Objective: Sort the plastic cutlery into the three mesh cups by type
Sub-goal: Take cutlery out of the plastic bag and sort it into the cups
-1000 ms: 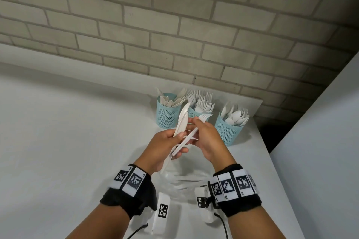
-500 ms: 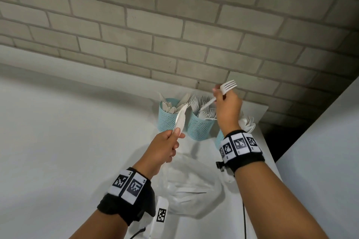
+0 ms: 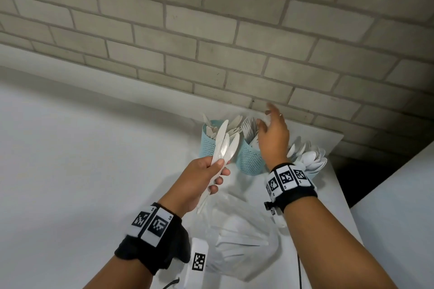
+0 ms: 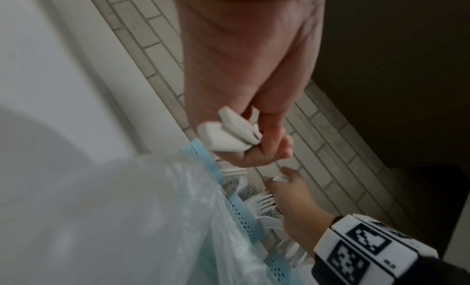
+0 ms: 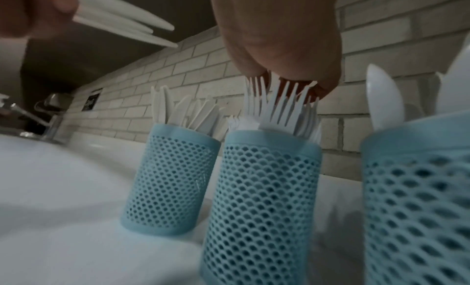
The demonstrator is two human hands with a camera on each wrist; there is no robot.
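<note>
L hand (image 3: 199, 178) grips a bundle of white plastic knives (image 3: 224, 145), tips toward far-left mesh cup (image 3: 207, 143). R hand (image 3: 273, 138), fingers spread, holds nothing, over middle cup (image 3: 249, 162) w/ forks. Spoons (image 3: 310, 159) in right cup, far end of worktop (image 3: 70, 171).

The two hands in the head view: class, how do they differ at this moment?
The left hand grips a bundle of knives, fingers curled; the right hand holds nothing, fingers spread. The left hand is in front of the knife cup; the right hand is over the fork cup. Both wear marker wristbands.
</note>
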